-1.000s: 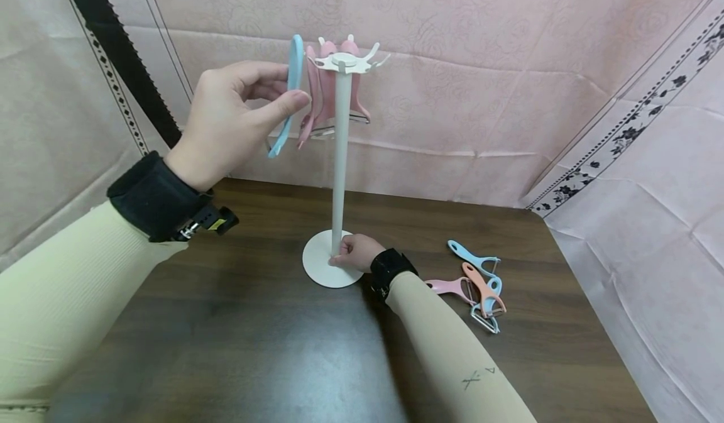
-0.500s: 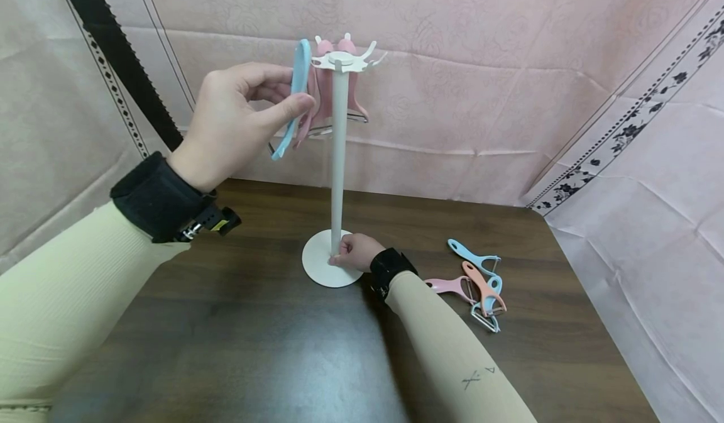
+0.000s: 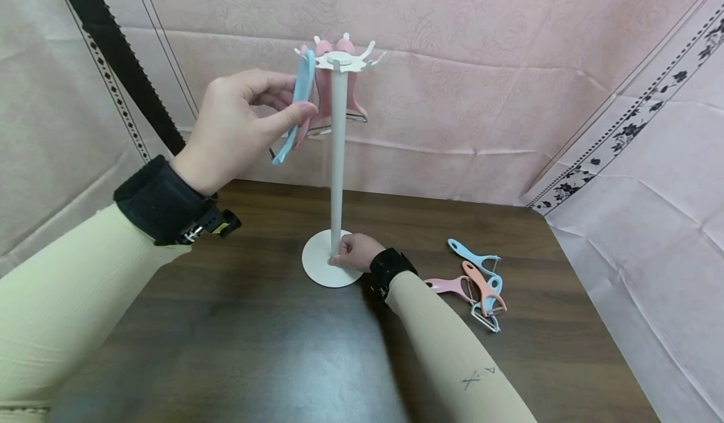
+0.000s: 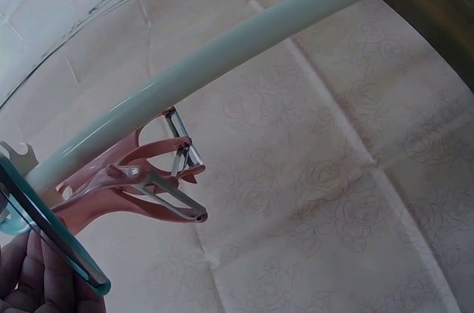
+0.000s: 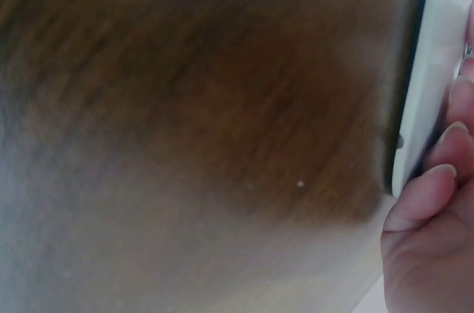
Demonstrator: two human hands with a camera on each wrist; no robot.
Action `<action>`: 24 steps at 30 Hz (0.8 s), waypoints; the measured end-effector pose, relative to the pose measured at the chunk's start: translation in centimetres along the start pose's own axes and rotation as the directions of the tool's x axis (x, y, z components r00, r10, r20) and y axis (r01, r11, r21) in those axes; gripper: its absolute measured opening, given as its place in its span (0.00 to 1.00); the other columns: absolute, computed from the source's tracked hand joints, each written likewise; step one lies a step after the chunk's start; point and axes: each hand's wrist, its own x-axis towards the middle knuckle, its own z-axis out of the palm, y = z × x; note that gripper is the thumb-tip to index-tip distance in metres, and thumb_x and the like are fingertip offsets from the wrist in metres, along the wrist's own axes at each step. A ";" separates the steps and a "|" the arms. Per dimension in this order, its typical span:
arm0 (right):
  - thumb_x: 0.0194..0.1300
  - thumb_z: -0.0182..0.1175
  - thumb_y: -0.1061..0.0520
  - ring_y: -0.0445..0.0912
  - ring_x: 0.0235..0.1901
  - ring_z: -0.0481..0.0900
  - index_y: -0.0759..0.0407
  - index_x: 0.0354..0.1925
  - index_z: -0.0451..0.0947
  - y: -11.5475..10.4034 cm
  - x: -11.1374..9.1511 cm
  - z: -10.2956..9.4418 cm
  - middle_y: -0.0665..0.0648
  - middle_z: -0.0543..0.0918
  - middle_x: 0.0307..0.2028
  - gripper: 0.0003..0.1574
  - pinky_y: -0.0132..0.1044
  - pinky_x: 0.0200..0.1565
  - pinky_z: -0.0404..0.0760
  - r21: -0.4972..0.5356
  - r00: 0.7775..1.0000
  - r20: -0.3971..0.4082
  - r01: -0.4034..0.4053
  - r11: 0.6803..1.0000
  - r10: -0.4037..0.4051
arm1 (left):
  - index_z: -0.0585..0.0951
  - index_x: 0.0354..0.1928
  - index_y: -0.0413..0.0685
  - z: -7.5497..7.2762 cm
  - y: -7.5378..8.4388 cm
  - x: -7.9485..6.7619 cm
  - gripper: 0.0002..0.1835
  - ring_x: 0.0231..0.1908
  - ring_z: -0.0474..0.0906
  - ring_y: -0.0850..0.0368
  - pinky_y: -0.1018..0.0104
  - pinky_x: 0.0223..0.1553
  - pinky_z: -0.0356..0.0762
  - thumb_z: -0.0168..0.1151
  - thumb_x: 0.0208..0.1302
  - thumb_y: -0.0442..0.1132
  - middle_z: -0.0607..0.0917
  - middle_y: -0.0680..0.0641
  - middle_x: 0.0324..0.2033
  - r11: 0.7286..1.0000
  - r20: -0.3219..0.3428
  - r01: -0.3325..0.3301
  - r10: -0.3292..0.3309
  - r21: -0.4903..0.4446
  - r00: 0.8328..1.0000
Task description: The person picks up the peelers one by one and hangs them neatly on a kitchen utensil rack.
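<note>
In the head view, my left hand (image 3: 243, 124) pinches a light blue peeler (image 3: 304, 77) between thumb and fingers, blade end down. Its top end is at a left hook of the white stand (image 3: 338, 159), and a hook tip shows just left of it. Pink peelers (image 3: 323, 93) hang from the hooks behind. The left wrist view shows their blades (image 4: 174, 194) beyond the pole. Low down, my right hand (image 3: 359, 252) grips the foot of the pole, thumb on the round base (image 3: 319, 269). In the right wrist view, fingertips lie along the base's edge (image 5: 418, 83).
On the brown wooden table (image 3: 254, 341), right of my right forearm, lies a loose pile of peelers: an orange one (image 3: 477, 278), a pink one (image 3: 447, 285) and blue ones (image 3: 466, 249). A pink patterned cloth (image 3: 481, 96) hangs behind the stand.
My left hand has moved slightly right and down with the blue peeler, whose top end now overlaps the left hook. My right hand has stayed at the foot of the stand.
</note>
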 end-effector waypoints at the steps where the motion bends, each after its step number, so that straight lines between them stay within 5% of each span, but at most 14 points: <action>1: 0.55 0.70 0.39 0.44 0.26 0.72 0.53 0.23 0.69 0.0 0.0 0.0 0.48 0.73 0.20 0.25 0.34 0.29 0.69 0.000 1.000 0.001 0.000 1.000 0.000 | 0.84 0.51 0.49 0.0 0.0 0.0 0.23 0.36 0.80 0.64 0.69 0.36 0.70 0.68 0.58 0.54 0.85 0.53 0.35 1.000 0.003 -0.001 0.001 0.000 1.000; 24: 0.55 0.71 0.40 0.45 0.27 0.72 0.54 0.23 0.70 0.0 -0.3 0.0 0.48 0.74 0.20 0.25 0.35 0.30 0.69 0.027 1.000 0.003 -0.008 1.000 0.008 | 0.83 0.51 0.48 0.5 0.3 -0.1 0.24 0.39 0.80 0.63 0.71 0.39 0.71 0.69 0.56 0.54 0.85 0.52 0.40 0.998 0.025 -0.028 0.027 0.058 0.999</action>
